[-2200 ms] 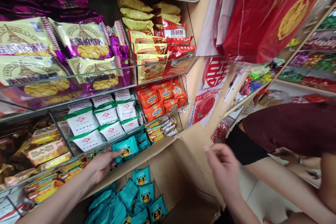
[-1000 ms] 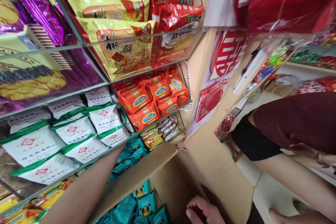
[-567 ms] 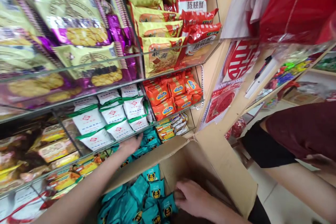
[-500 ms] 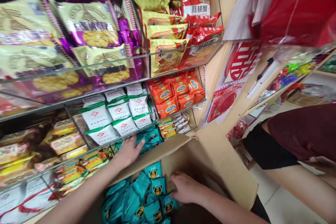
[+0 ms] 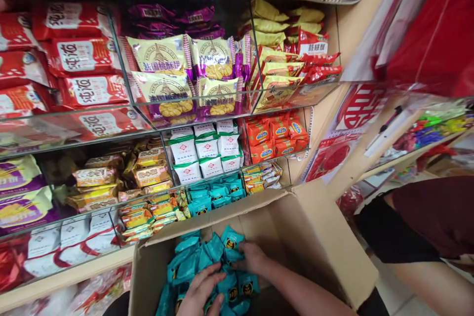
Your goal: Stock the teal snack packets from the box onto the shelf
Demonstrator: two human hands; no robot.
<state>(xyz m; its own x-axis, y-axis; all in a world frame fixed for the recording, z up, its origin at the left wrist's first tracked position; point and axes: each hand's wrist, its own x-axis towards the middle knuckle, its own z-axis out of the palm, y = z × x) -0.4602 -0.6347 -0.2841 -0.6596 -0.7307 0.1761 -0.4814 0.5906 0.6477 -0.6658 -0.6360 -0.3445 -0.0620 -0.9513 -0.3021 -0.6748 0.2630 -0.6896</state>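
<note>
An open cardboard box (image 5: 335,247) stands in front of me, holding a heap of small teal snack packets (image 5: 213,252) with dark round logos. My left hand (image 5: 203,289) is low over the heap, fingers apart and touching the packets. At the heap's right side, my right hand (image 5: 255,259) has its fingers curled against a teal packet (image 5: 232,242); its fingertips are partly hidden. Just beyond the box's far flap, more teal packets (image 5: 217,195) lie in a shelf compartment.
White packets with green edges (image 5: 207,148), orange-red packets (image 5: 277,131) and yellow snacks (image 5: 148,215) fill neighbouring compartments behind clear dividers. Purple biscuit packs (image 5: 218,59) sit above. Another person's leg (image 5: 425,276) is close on the right. Red goods (image 5: 433,39) hang at upper right.
My left hand has come back from the teal shelf compartment into the box. My right hand stays among the packets. The view has shifted left and back, showing more shelf.
</note>
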